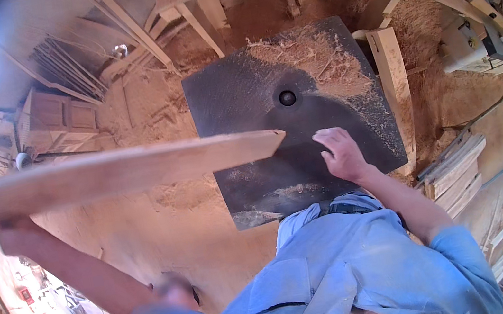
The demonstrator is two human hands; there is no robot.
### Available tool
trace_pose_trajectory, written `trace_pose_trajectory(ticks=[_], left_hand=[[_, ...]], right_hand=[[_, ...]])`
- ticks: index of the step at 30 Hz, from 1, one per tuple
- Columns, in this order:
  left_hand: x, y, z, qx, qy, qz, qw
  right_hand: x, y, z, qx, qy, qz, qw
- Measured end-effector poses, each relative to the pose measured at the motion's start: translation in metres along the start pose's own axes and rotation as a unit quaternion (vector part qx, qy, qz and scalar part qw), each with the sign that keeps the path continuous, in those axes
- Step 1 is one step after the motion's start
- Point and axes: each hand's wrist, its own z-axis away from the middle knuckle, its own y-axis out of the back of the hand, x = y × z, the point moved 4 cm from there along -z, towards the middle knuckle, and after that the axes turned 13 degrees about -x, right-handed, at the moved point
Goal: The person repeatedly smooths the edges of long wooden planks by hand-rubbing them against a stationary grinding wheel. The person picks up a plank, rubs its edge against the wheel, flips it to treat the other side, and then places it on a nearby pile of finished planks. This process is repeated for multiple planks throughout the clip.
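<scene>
A long pale wooden board (137,172) reaches from the far left to just over the dark machine table (229,95), its angled tip pointing right. My left hand (13,235) grips the board's lower edge near its left end; the fingertips are hidden behind the wood. Over the table's right half hovers my right hand (343,155), fingers loosely stretched and a little apart, holding nothing. It is a short way right of the board's tip, not touching it. A round black spindle (287,98) stands up in the middle of the table, beyond the board's tip.
Sawdust and shavings (314,56) cover the table's far right part. A thick timber (394,90) stands along its right side. Stacked boards (458,171) lie at right, and a wooden cabinet (60,117) stands at far left. Another person (177,289) shows partly beside my left arm.
</scene>
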Motion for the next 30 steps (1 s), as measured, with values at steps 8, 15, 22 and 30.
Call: trace_pose_trajectory(ticks=[8,15,22,30], left_hand=[[0.109,-0.374,0.221,-0.413,-0.049,0.169,0.894],[0.129,-0.426,0.655,-0.863,0.038,0.168,0.475],[0.049,-0.27,0.915,-0.966,0.094,0.203,0.129],[-0.031,-0.244,0.741,-0.73,0.078,0.062,0.677]], right_hand=[[0.037,0.039,0.134,0.131,-0.236,-0.353,0.896],[0.059,0.122,0.262,0.383,0.024,-0.745,0.545],[0.06,0.097,0.375,0.314,-0.213,-0.698,0.607],[0.111,-0.032,0.443,0.153,-0.54,-0.626,0.541]])
